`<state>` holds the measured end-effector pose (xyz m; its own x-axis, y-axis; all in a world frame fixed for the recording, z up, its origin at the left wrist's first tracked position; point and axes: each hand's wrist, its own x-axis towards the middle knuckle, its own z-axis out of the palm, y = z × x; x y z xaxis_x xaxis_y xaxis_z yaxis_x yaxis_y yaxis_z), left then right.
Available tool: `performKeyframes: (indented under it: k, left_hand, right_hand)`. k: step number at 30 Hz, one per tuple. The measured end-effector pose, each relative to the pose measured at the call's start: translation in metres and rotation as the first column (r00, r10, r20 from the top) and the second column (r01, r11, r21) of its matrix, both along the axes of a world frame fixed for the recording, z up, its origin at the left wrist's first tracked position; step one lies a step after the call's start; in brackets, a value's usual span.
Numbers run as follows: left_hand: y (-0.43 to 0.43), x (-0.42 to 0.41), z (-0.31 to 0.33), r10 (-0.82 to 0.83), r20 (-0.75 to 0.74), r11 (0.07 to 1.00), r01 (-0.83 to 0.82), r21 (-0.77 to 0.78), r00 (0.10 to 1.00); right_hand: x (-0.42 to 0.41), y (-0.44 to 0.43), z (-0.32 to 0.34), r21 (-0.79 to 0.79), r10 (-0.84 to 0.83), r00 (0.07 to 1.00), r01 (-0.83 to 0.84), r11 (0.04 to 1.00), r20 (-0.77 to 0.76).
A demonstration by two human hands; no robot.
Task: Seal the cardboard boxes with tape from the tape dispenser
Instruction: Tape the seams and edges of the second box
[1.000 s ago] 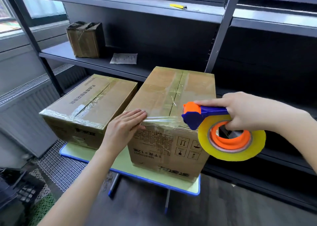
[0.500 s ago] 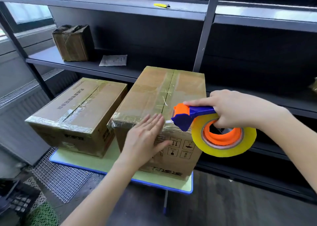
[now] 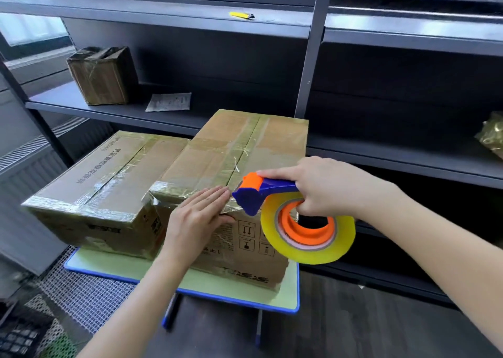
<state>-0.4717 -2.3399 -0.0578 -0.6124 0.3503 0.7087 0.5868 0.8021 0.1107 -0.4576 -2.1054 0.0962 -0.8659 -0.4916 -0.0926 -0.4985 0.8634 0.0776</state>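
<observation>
Two taped cardboard boxes stand side by side on a small table (image 3: 291, 289): a lower left box (image 3: 89, 183) and a taller right box (image 3: 234, 151). My left hand (image 3: 201, 216) lies flat, fingers straight, pressing fresh tape onto the right box's near top edge. My right hand (image 3: 324, 186) grips the blue handle of an orange and blue tape dispenser (image 3: 299, 221) with a yellowish roll, its head at the box's near edge just right of my left fingertips.
Dark metal shelving (image 3: 310, 66) stands behind the table. On it sit a small worn box (image 3: 103, 74), a paper slip (image 3: 168, 102) and a yellow cutter (image 3: 241, 15). A wrapped bundle (image 3: 492, 137) lies at the far right. Wire mesh (image 3: 81, 295) covers the floor at left.
My left hand slid right along the near edge, smoothing the tape, and now sits close to the dispenser head. The dispenser has stayed at the box's near edge in my right hand.
</observation>
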Motion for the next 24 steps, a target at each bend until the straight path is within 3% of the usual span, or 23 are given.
performKeyframes:
  k: [7, 24]
  left_hand:
    - [0.000, -0.001, -0.001, -0.041, -0.021, 0.999, 0.041, 0.019, 0.999]
    - [-0.007, 0.003, 0.004, -0.029, -0.008, 0.999, 0.029, 0.020, 1.000]
  right_hand:
    - [0.002, 0.013, 0.000, -0.058, 0.011, 0.992, -0.004, 0.998, 0.123]
    - [0.017, 0.082, 0.006, -0.090, 0.021, 0.986, -0.006, 0.996, 0.163]
